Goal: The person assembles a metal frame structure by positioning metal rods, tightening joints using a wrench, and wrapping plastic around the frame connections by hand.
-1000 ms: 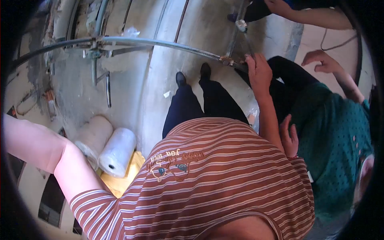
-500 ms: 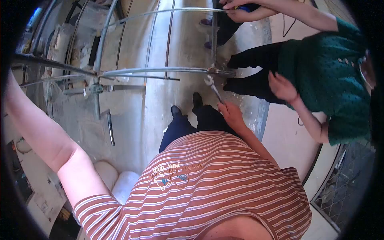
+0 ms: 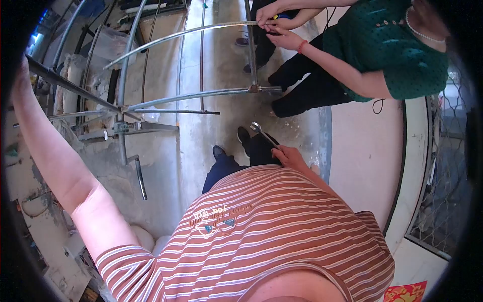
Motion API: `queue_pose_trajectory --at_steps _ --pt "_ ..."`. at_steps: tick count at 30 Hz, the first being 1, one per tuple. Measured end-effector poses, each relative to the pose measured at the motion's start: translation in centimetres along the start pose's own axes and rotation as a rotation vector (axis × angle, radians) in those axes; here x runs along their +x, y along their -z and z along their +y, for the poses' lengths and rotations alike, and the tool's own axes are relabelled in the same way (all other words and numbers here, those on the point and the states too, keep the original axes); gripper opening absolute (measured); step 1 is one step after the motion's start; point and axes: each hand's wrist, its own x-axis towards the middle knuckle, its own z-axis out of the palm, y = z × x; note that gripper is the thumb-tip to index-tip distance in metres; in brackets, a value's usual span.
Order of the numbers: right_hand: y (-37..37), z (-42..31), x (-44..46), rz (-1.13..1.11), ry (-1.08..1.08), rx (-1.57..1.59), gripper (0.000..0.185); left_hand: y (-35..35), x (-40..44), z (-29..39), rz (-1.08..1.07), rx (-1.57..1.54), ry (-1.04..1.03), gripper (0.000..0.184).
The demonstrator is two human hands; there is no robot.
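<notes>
My right hand [image 3: 289, 157] is closed around the handle of a metal open-ended wrench [image 3: 265, 137], held in front of my waist with its jaw pointing away from me. My left arm stretches out to the upper left. There my left hand [image 3: 21, 73] is beside the end of a dark metal bar [image 3: 70, 85] of a tube frame; its fingers are too dim to make out. A curved metal tube [image 3: 196, 94] of the frame runs across in front of me. Below the frame's joint hangs a crank handle [image 3: 141, 178].
A co-worker in a green top [image 3: 362, 48] stands at the upper right, both hands by the end of a curved metal strip [image 3: 186, 32]. Another person's hand [image 3: 269, 12] is there too. Wire mesh [image 3: 443, 166] lines the right side. Bags and clutter lie at left.
The co-worker's lower hand has moved up to the strip's end. The strip's other end has swung toward me. My wrench has come closer to my body, and the view has shifted.
</notes>
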Motion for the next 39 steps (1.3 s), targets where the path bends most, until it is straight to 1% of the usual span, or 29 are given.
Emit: queue_pose_trajectory --at_steps 1,4,6,9,10,12,13,16,20,22,24,25,27,29,31,34,35,36,37,38,39 --pt "0.2 0.1 -0.4 -0.017 -0.007 -0.006 0.039 -0.2 0.1 0.5 0.014 -0.007 0.004 0.036" --pt "0.2 0.6 -0.9 -0.041 -0.014 -0.028 0.041 1.2 0.8 -2.5 -0.050 0.113 -0.033 0.028" --pt "0.3 1.1 -0.7 -0.047 -0.003 -0.013 0.041 2.6 1.1 -5.6 -0.132 0.295 -0.101 0.024" --pt "0.6 2.2 -0.3 -0.047 0.027 0.014 0.042 6.3 1.4 -11.3 -0.338 0.688 -0.325 0.022" --pt "1.1 2.1 0.0 -0.043 0.045 0.001 0.043 7.3 1.3 -12.4 -0.369 0.735 -0.345 0.023" --pt "1.4 2.0 0.7 -0.037 0.076 -0.010 0.043 7.0 2.0 -13.3 -0.343 0.661 -0.338 0.023" --pt "1.8 2.3 0.9 -0.034 0.090 -0.016 0.044 6.8 1.7 -13.9 -0.300 0.494 -0.182 0.026" --pt "3.0 3.2 0.8 -0.032 0.090 -0.037 0.044 5.0 0.2 -9.6 -0.250 0.430 -0.047 0.029" --pt "5.6 3.7 0.7 -0.041 0.020 -0.037 0.043 5.6 1.1 -12.1 -0.260 0.452 0.001 0.025" --pt "6.4 4.5 0.6 -0.046 0.016 -0.098 0.042 6.3 1.4 -12.0 -0.187 0.353 0.151 0.022" --pt "6.9 5.2 0.4 -0.057 0.011 -0.140 0.042 3.4 0.8 -7.1 -0.040 0.127 0.421 0.018" --pt "7.2 5.5 0.3 -0.064 0.010 -0.154 0.041 1.5 -0.2 -2.9 0.028 0.023 0.409 0.019" --pt "7.9 5.2 0.3 -0.078 0.005 -0.171 0.040 1.5 -0.1 -3.5 0.020 0.034 0.431 0.018" --pt "8.6 4.5 0.2 -0.087 -0.003 -0.176 0.039 1.0 -0.3 -2.5 0.025 0.008 0.439 0.016" --pt "8.4 4.7 0.1 -0.066 0.038 -0.178 0.036 0.5 -0.9 -1.3 0.037 -0.051 0.436 0.015" --pt "8.2 5.3 0.4 -0.053 0.052 -0.156 0.033 0.9 -0.8 -3.9 0.028 -0.064 0.483 0.015" --pt "8.1 5.3 0.7 -0.051 0.057 -0.146 0.032 0.5 -1.5 -3.3 0.005 0.007 0.457 0.019" --pt "7.7 5.7 0.8 -0.016 0.088 -0.113 0.031 0.1 -2.1 -2.9 -0.015 0.077 0.432 0.027" --pt "7.4 6.6 0.7 0.009 0.139 -0.081 0.030 -0.2 -2.1 -1.6 -0.051 0.014 0.480 0.036" --pt "7.1 6.9 1.2 0.027 0.208 -0.046 0.029 0.6 -2.7 -2.3 -0.105 -0.032 0.342 0.039" --pt "7.1 6.9 1.5 -0.009 0.183 -0.058 0.028 1.1 -3.0 -3.8 -0.144 0.020 0.329 0.043"
